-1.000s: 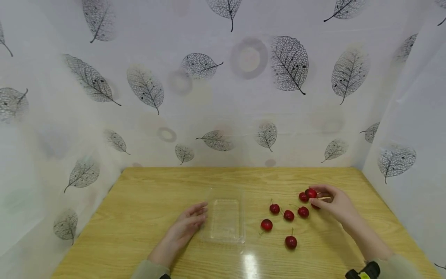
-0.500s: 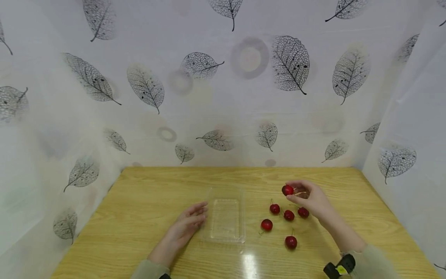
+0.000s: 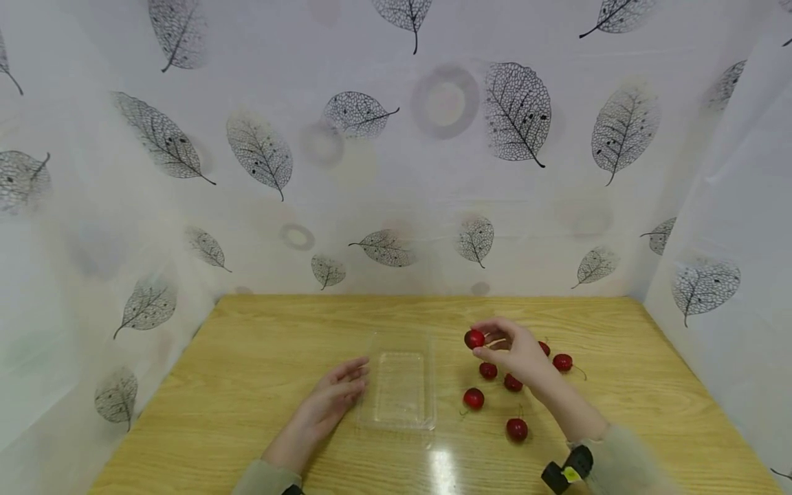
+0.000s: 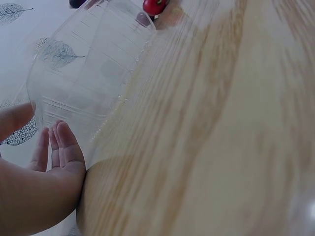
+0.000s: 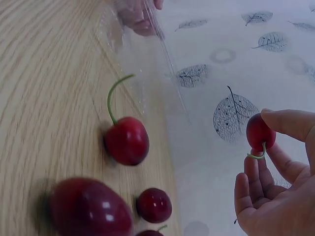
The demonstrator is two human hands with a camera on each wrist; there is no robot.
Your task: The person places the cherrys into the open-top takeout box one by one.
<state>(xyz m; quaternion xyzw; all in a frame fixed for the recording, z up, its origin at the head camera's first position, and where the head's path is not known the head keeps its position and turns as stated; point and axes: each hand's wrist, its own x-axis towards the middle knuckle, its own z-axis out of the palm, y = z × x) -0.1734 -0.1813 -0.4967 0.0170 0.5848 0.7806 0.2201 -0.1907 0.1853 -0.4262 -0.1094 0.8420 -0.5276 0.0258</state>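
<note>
A clear plastic container (image 3: 399, 423) stands on the table. At its left side is my left hand (image 3: 334, 399), the fingers fairly straight and seemingly against the wall; the left wrist view has the hand (image 4: 54, 172) at that wall too. Above the table, right of the container, my right hand (image 3: 516, 354) pinches a red cherry (image 3: 474, 339) between thumb and fingertips. In the right wrist view the held cherry (image 5: 261, 132) has a short green stem. Below the hand lie more cherries, among them one cherry (image 3: 474, 399) near the container and one cherry (image 3: 516, 430) toward the front.
Another cherry (image 3: 562, 362) lies to the right, past the right wrist, and one is partly hidden by that hand. The wooden table (image 3: 266, 330) ends at a leaf-patterned white curtain (image 3: 396, 179) behind and at both sides.
My right hand has lifted the cherry from the far right group and carried it left toward the container. Cherries it covered before now show on the right. The left hand stays put.
</note>
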